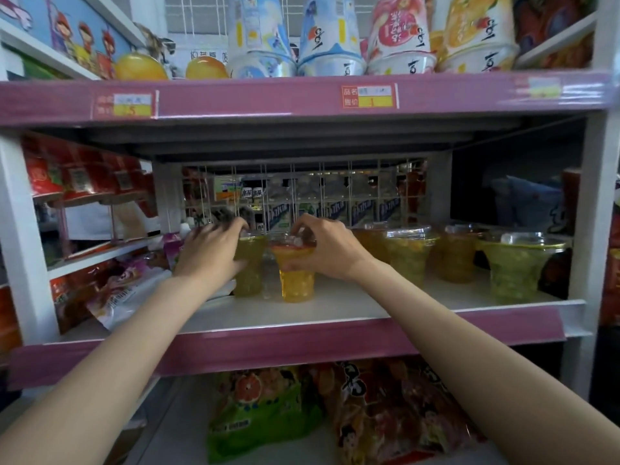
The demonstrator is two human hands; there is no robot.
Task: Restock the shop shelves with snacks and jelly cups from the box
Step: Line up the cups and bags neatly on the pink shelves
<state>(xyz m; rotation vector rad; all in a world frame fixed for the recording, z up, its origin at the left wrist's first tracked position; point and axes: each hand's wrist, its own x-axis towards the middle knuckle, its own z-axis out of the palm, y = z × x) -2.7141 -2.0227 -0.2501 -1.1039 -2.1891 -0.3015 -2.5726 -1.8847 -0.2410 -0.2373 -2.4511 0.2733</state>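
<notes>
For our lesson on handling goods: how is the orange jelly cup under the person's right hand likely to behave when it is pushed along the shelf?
The orange jelly cup narrows toward its base and is wide at the lid, so it probably tips easily if pushed high. It looks full, so likely heavy for its size. The right hand grips it at the rim; the clear plastic wall may flex.

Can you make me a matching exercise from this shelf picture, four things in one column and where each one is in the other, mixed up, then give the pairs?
Things
1. orange jelly cup
2. green jelly cup
3. green snack bag
4. tall upside-down cups

Places
A. top shelf
B. bottom shelf, below the arms
C. middle shelf, held by the right hand
D. middle shelf, held by the left hand

Pairs: 1-C, 2-D, 3-B, 4-A
</notes>
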